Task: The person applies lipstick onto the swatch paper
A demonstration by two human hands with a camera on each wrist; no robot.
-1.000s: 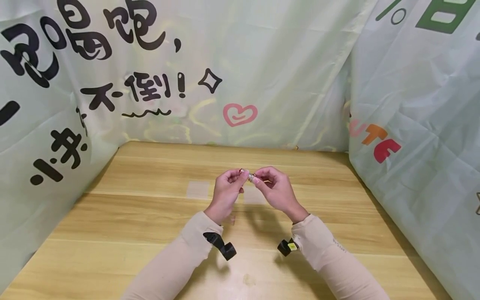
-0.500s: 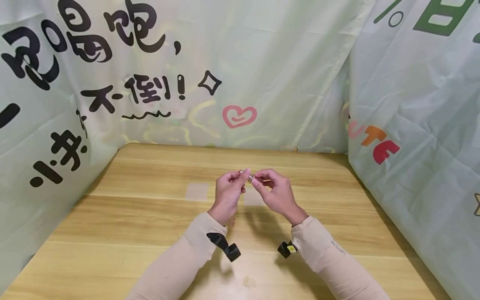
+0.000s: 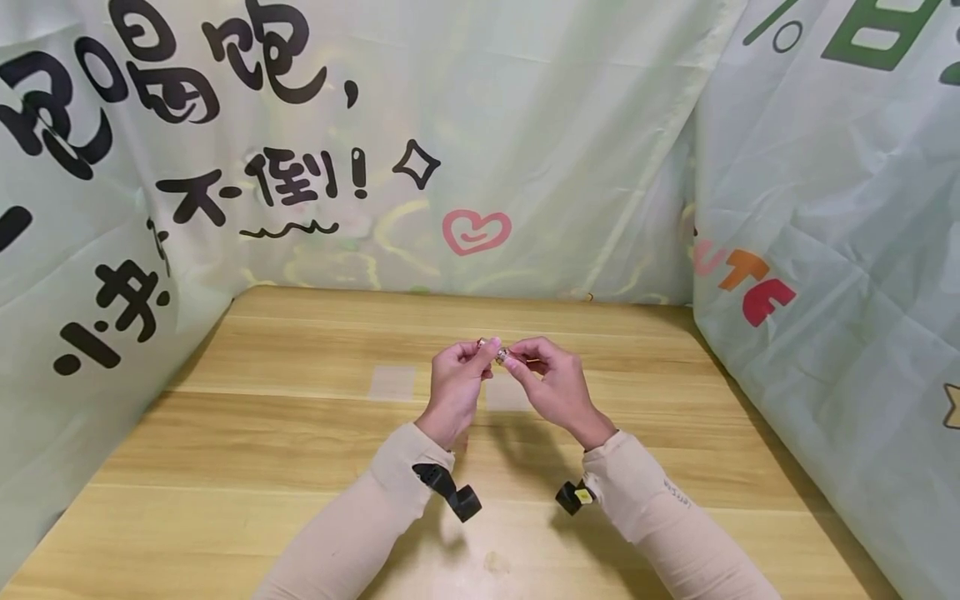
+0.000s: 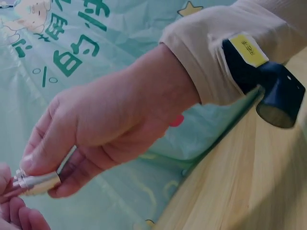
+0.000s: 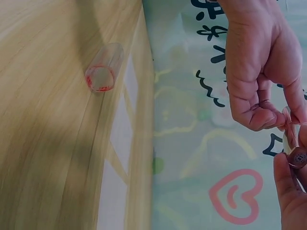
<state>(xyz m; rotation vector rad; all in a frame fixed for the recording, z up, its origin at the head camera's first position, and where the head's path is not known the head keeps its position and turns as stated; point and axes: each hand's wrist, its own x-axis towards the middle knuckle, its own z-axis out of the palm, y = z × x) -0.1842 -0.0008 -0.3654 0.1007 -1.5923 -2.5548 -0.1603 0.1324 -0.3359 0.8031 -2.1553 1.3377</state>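
In the head view my left hand (image 3: pixel 456 383) and right hand (image 3: pixel 558 383) meet above the table, both pinching one small shiny cylinder (image 3: pixel 501 356). In the left wrist view the right hand (image 4: pixel 105 110) grips the silver-gold cylinder (image 4: pixel 41 183) between thumb and fingers. Fingertips of the left hand (image 4: pixel 24 215) come in at the lower left corner, by its other end. From the right wrist the cylinder shows a faceted end (image 5: pixel 297 157) with a dark dotted face. There the left hand (image 5: pixel 259 62) pinches a thin pinkish part. Fingers hide much of the cylinder, and I cannot tell its kind.
A clear tube (image 5: pixel 103 72) with a red-marked rim lies on the wooden table (image 5: pixel 43 158); the left wrist mostly hides it from the head view. Two pale squares, one of them a left patch (image 3: pixel 392 383), mark the tabletop. Printed cloth (image 3: pixel 570 167) encloses the back and sides.
The left hand has shifted slightly right, its thumb covering more of the cylinder. Less of the cylinder shows between the hands. The right hand stays nearly in place.
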